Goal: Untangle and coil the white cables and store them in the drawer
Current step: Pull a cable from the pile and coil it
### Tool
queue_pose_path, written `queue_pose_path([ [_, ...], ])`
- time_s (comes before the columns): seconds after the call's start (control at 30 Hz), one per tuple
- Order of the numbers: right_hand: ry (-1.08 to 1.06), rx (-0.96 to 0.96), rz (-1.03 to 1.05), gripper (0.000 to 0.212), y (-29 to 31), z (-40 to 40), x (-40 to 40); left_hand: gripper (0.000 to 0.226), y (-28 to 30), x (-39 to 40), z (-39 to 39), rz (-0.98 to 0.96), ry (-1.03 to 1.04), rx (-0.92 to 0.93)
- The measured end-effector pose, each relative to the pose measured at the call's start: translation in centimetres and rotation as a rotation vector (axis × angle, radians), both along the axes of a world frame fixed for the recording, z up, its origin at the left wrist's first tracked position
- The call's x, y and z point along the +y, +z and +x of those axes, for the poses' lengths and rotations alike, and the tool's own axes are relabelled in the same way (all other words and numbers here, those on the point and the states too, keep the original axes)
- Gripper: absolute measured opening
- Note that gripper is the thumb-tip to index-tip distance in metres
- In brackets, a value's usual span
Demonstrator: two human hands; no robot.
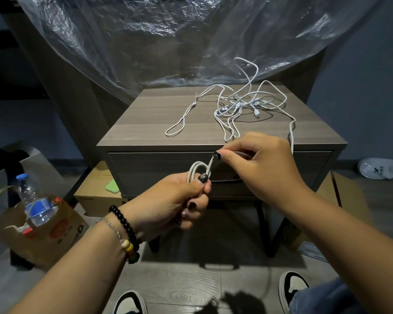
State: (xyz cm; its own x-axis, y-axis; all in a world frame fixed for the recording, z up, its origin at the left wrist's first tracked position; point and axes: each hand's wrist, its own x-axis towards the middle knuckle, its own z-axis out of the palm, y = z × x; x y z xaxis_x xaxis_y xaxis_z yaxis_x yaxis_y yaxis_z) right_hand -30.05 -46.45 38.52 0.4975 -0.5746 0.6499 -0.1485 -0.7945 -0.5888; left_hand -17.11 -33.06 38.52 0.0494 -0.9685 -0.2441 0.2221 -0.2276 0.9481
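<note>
At the lower left of the frame, a water bottle stands in a cardboard box on the floor. Left of centre, the left hand grips a small coil of white cable, fingers curled round the loops. Right of centre, the right hand pinches the same cable between thumb and fingertips, just above the coil, in front of the closed drawer. In the centre to upper right, the remaining white cables lie tangled on the bench, and one strand runs down over the front edge behind the right hand.
</note>
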Motion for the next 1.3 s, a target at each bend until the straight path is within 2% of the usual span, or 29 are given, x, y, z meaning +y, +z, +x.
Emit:
queue_pose_path([
  [0.07, 0.004, 0.018, 0.031, 0.005, 0.0, 0.0, -0.2, 0.015, 0.2, -0.2, 0.1, -0.016, 0.079, 0.023],
  [0.23, 0.035, 0.051, 0.04, 0.012, 0.3, -0.2, -0.7, 0.01, 1.1, -0.4, 1.1, -0.152, 0.272, 0.226],
  [0.37, 0.047, 0.074, -0.046, 0.022, 0.6, -0.5, -0.8, 0.025, 1.1, -0.7, 2.7, -0.212, 0.464, 0.33],
  [0.47, 0.025, 0.06, -0.097, 0.02, 0.4, -0.4, -1.0, 0.032, 1.1, -0.7, 3.0, -0.192, 0.515, 0.195],
  [0.53, 0.002, 0.041, -0.146, 0.019, 0.0, -0.2, -0.8, 0.029, 0.9, -0.9, 2.4, -0.147, 0.485, 0.033],
  [0.63, 0.022, 0.082, -0.269, 0.021, -0.6, 0.2, 0.3, 0.03, 0.4, -1.3, 0.9, -0.084, 0.396, -0.099],
  [0.8, 0.013, 0.246, -0.589, 0.021, -0.1, 0.4, 2.1, 0.045, -0.2, -2.4, -0.4, -0.081, 0.322, -0.097],
  [0.87, -0.002, 0.268, -0.658, 0.024, 0.0, 0.5, 2.8, 0.052, -0.3, -2.9, -0.5, -0.116, 0.334, -0.068],
  [0.93, -0.015, 0.291, -0.697, 0.02, 0.0, 0.6, 3.3, 0.048, -0.2, -3.2, -0.6, -0.164, 0.387, -0.054],
  [1.03, -0.025, 0.285, -0.654, 0.009, -0.2, 0.6, 3.3, 0.033, -0.3, -3.6, -0.5, -0.219, 0.439, -0.163],
  [1.17, -0.011, 0.249, -0.44, 0.029, -0.2, 0.3, 2.7, 0.03, 0.1, -4.0, -0.6, -0.27, 0.412, -0.217],
  [1.3, -0.006, 0.233, -0.348, 0.034, -0.4, 0.1, 2.6, 0.039, 0.5, -4.2, -0.5, -0.313, 0.371, -0.184],
])
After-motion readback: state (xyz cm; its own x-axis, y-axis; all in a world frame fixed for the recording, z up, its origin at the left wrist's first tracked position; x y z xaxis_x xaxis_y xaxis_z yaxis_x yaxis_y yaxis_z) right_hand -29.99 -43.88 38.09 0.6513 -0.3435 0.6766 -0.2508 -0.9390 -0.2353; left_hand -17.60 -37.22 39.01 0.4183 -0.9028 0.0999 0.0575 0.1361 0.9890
